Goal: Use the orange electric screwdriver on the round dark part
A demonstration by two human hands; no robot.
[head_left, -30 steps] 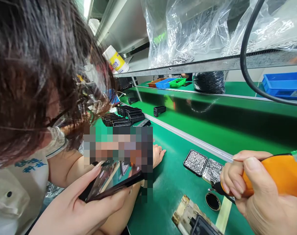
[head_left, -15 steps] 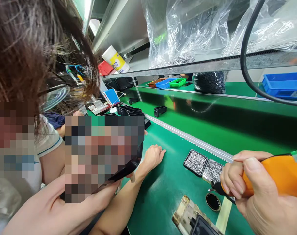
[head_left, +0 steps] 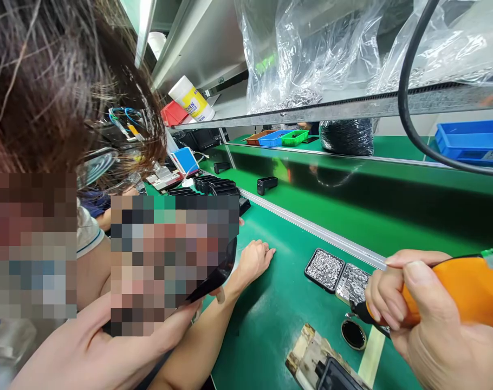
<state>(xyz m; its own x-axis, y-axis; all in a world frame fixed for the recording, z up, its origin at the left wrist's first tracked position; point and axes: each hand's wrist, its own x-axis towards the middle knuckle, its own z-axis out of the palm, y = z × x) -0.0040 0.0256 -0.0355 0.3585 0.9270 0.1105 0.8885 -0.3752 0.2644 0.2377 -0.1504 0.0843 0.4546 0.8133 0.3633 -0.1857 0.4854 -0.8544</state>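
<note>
My right hand [head_left: 433,336] is closed around an orange electric screwdriver [head_left: 466,292]. Its dark tip hangs just over two small black trays of screws [head_left: 325,269] and near a round black dish [head_left: 353,334]. At the lower left, my left hand [head_left: 108,346] holds a black phone [head_left: 219,275], tilted up; most of the phone is blurred out. A co-worker leans in close at the left, their hair filling the upper left. Their hand [head_left: 254,260] rests on the green mat [head_left: 279,303].
A worn fixture with a black part [head_left: 323,368] lies at the bottom edge. Stacked black housings [head_left: 214,187] stand further back, with one housing [head_left: 266,184] on the green conveyor. Coloured bins [head_left: 274,138], a blue bin [head_left: 474,141], plastic bags [head_left: 303,54] and a black cable [head_left: 407,124] are above.
The co-worker's head has pulled back to the left, uncovering the bench behind. My left hand has tilted the phone up and shifted it left. My right hand and screwdriver stay put.
</note>
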